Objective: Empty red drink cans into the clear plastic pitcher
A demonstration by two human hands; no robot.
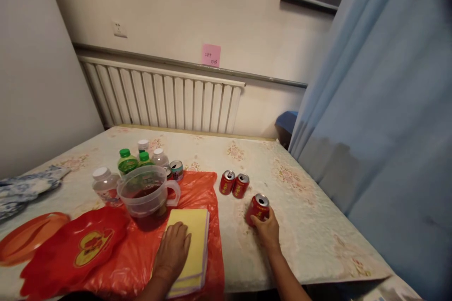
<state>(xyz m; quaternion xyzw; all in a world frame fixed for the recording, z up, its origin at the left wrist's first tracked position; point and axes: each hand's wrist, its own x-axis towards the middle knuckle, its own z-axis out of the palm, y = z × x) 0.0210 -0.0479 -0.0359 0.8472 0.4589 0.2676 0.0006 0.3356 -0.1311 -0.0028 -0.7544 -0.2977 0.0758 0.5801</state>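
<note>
My right hand [269,231] is wrapped round an opened red drink can [257,210], held upright at the right of the table. Two more red cans, one [227,182] and another [240,186], stand side by side just behind it. On a stack of yellow paper [196,228] my left hand [176,247] lies flat, fingers stretched out. The stack rests on a red plastic sheet [216,249]. Left of the paper stands a clear plastic measuring jug [141,202] with dark liquid in it.
Behind the jug are several bottles, one green-capped [127,162], and an opened can [176,170]. A red scalloped tray [60,263] and an orange plastic lid [21,240] lie at left. A blue curtain [370,127] hangs along the right; a radiator [169,94] runs behind.
</note>
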